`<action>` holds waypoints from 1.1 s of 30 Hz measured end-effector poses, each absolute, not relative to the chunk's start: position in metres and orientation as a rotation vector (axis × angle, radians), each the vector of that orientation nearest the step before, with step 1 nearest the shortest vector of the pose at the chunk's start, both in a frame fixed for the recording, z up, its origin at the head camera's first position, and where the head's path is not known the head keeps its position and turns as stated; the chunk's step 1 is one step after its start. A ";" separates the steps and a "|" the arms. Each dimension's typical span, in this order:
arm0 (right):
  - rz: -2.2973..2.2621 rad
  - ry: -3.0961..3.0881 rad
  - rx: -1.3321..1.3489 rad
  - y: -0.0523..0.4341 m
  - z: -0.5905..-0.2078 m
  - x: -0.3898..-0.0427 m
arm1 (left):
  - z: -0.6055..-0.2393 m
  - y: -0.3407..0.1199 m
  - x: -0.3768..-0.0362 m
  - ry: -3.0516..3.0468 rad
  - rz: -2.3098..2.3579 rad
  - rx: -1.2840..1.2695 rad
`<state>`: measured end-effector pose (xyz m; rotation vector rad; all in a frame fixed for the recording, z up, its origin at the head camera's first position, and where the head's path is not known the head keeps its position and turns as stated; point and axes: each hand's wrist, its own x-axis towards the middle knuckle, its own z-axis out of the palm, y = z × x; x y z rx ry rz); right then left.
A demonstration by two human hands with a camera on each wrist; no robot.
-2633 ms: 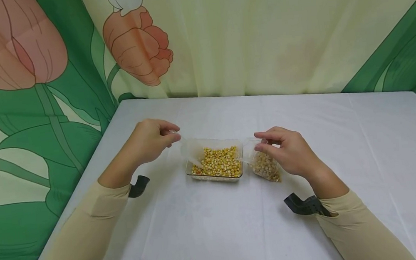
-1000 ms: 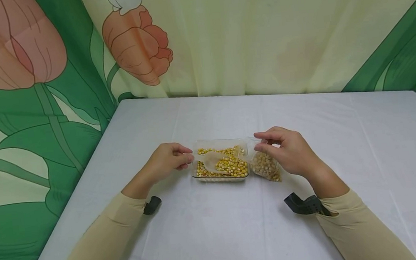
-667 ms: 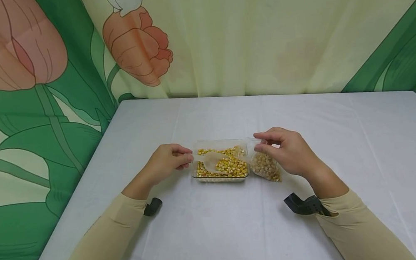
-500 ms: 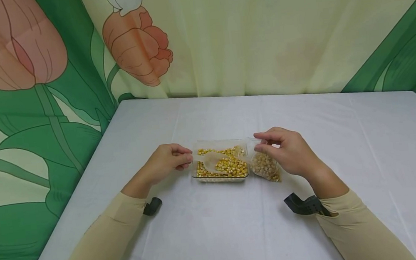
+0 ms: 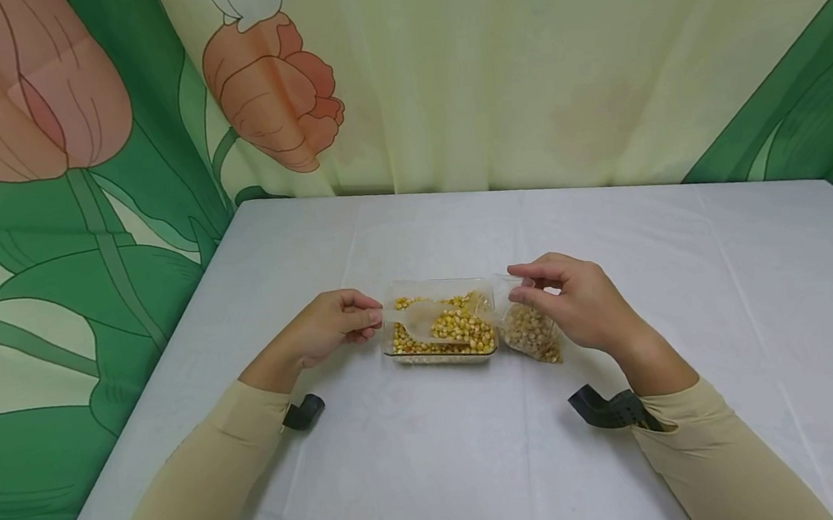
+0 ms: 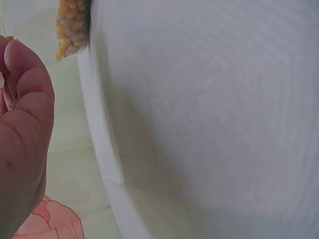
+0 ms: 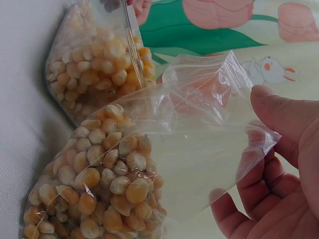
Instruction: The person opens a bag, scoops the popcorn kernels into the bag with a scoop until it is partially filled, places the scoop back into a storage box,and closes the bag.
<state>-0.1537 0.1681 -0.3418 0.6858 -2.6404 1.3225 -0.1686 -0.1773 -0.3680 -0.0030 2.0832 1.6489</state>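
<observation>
Scoop (image 5: 423, 323) lies level — bowl toward bag (image 5: 529, 331).

A: What is cut off in the left wrist view?
B: The left hand (image 6: 20, 134) by the left edge; the corn tray (image 6: 72, 25) by the top.
A: And the right wrist view?
B: The bag (image 7: 114, 184) runs past the bottom edge.

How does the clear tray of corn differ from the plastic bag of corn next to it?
The tray is a rigid open box that sits flat on the table; the bag is soft film, its mouth pinched by the right hand.
The left hand holds a clear scoop in the tray; nothing is in the bag but kernels.
Both are transparent and hold yellow corn kernels.
</observation>
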 end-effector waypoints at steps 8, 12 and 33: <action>1.331 -2.641 0.691 0.168 -0.341 -0.155 | -0.369 -0.180 -0.169 1.984 1.702 0.012; 1.325 -2.648 0.686 0.168 -0.341 -0.155 | -0.368 -0.181 -0.169 1.956 1.711 0.006; 1.389 -2.637 0.662 0.169 -0.339 -0.151 | -0.370 -0.189 -0.167 1.883 1.725 -0.039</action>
